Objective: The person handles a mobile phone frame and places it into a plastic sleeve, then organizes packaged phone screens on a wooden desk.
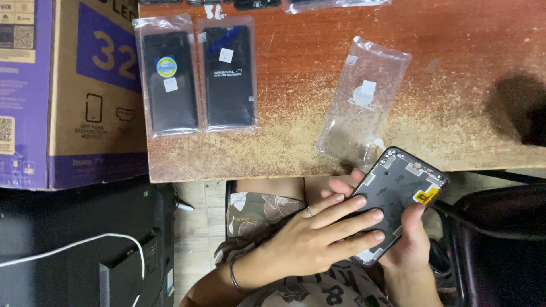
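Observation:
A dark phone screen panel (405, 182) with its inner side up and a yellow tab at its right edge rests in my right hand (410, 245), which cradles it from below near the table's front edge. My left hand (315, 233), wearing a ring and a thin bangle, lies flat across the panel's lower half with fingers spread over it. Just above the panel an empty clear plastic sleeve (364, 99) lies on the worn wooden table (466, 68).
Two bagged black phone screens (169, 77) (228, 74) lie side by side on the table's left part. A large cardboard box (62, 91) stands at the left. A black device with a white cable (85, 244) sits below it. A dark chair (500, 239) is at the right.

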